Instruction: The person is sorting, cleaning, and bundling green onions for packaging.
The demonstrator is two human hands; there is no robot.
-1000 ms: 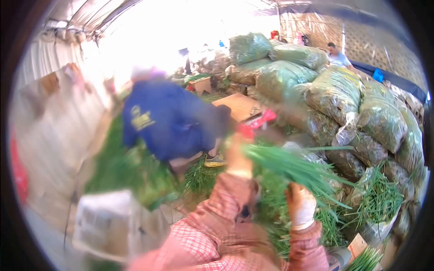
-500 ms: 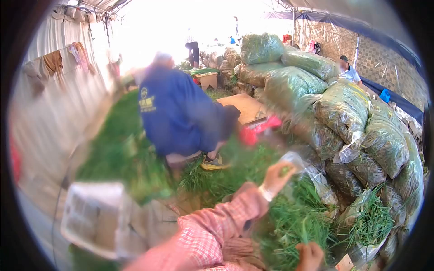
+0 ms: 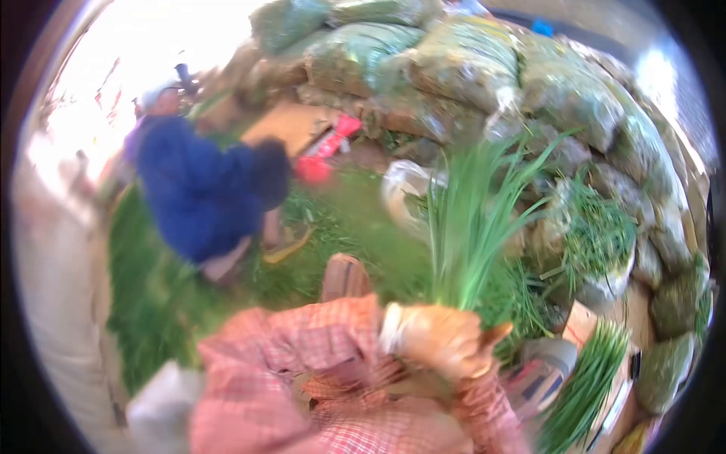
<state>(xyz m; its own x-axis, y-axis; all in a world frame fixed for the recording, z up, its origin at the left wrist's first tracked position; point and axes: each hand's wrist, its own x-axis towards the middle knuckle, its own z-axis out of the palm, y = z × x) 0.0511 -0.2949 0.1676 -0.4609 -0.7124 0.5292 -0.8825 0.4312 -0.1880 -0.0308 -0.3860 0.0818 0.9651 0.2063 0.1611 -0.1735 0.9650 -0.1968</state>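
Observation:
My left hand (image 3: 439,338), with a white band at the wrist, is closed around the lower end of an upright bunch of garlic chives (image 3: 473,234). The long green leaves fan out above it. My right hand (image 3: 497,334) meets the left at the base of the bunch; only a finger or thumb shows, and the rest is hidden behind the left hand. Another bundle of garlic chives (image 3: 594,382) lies on a board at the lower right. Loose greens (image 3: 522,299) lie on the ground just beyond my hands.
Stuffed plastic sacks (image 3: 469,64) are piled along the back and right. A co-worker in a blue jacket (image 3: 193,181) sits at the left among spread greens (image 3: 151,310). A clear plastic bag (image 3: 404,193), a red plastic item (image 3: 314,168) and a cardboard sheet (image 3: 283,129) lie ahead.
The view has swung right and down. My left hand has come back from the plastic to my right hand, and a large upright bunch is now in its grip.

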